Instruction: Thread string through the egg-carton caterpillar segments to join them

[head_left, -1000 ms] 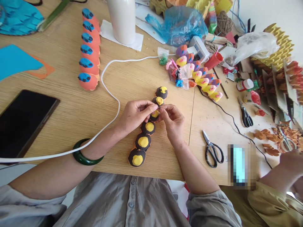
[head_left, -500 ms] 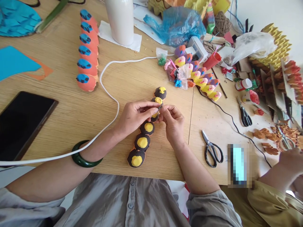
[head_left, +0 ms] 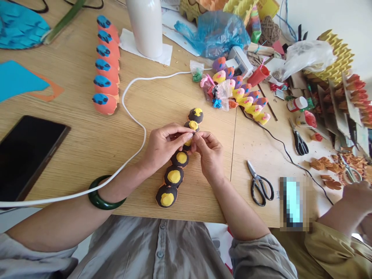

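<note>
A strip of egg-carton cups (head_left: 174, 176) lies in front of me, covered in dark brown clay with a yellow disc on each cup. The farthest cup also carries small dark dots on its yellow. Above the upper part of the strip, my left hand (head_left: 167, 145) pinches with thumb and forefinger. My right hand (head_left: 209, 151) pinches too, its fingertips meeting the left ones. A tiny dark bit shows between the fingertips, probably clay, too small to be sure. The hands partly cover the third cup.
Black-handled scissors (head_left: 259, 184) lie to the right, a phone (head_left: 29, 155) to the left. A white cable (head_left: 139, 124) crosses the table and my left forearm. Orange-and-blue cups (head_left: 106, 83) and a white cylinder (head_left: 145, 29) stand farther back. A co-worker's hand (head_left: 356, 197) is at right.
Both hands have shifted very slightly toward me and left, fingertips still together. The second cup's yellow disc shows more fully. The strip stays in place on the table.
</note>
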Demonstrator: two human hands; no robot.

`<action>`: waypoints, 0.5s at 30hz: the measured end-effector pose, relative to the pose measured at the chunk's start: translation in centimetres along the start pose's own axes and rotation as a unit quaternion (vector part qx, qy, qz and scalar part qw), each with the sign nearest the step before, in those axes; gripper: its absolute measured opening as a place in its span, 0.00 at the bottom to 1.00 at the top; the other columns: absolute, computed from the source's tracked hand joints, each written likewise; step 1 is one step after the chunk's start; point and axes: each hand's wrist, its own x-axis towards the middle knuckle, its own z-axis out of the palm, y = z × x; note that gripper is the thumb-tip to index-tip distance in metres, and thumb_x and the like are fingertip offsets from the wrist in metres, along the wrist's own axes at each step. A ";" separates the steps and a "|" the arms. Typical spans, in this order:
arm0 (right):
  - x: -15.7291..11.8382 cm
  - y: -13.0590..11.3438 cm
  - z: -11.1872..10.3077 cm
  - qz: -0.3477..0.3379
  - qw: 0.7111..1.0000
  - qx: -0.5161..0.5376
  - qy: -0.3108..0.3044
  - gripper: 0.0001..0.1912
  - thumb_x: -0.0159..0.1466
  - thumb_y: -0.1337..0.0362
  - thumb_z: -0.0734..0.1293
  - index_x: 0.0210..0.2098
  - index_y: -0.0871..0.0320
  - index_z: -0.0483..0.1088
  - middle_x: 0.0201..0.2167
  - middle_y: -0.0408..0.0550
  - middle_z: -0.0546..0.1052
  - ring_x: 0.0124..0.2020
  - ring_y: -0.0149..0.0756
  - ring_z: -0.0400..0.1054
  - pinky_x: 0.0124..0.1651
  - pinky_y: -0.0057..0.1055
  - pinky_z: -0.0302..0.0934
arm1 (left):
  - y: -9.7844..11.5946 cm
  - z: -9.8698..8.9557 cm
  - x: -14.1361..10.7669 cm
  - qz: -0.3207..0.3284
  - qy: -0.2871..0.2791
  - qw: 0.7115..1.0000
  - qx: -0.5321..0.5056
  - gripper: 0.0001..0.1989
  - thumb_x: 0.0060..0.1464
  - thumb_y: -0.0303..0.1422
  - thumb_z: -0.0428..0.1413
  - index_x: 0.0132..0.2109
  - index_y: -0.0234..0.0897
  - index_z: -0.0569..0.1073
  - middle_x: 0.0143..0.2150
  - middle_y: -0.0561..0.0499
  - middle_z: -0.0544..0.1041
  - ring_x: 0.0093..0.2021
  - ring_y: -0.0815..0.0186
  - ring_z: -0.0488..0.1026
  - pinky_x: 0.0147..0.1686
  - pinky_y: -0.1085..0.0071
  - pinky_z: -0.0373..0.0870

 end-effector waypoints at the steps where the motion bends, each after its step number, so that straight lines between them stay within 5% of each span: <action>1: 0.0 0.0 0.0 0.000 1.000 -0.004 0.002 0.14 0.59 0.53 0.76 0.34 0.55 0.74 0.24 0.37 0.73 0.24 0.25 0.67 0.29 0.26 0.71 | 0.0 0.0 0.0 0.000 0.000 1.000 -0.003 0.09 0.57 0.36 0.64 0.41 0.36 0.84 0.31 0.53 0.77 0.25 0.73 0.69 0.27 0.75 0.67; 15: 0.1 0.0 0.0 -0.001 1.000 -0.018 -0.013 0.16 0.60 0.51 0.76 0.33 0.55 0.73 0.26 0.37 0.73 0.24 0.25 0.65 0.29 0.25 0.71 | -0.2 0.0 0.4 -0.087 -0.005 0.994 -0.059 0.12 0.53 0.40 0.67 0.38 0.35 0.84 0.25 0.54 0.77 0.22 0.73 0.67 0.24 0.75 0.66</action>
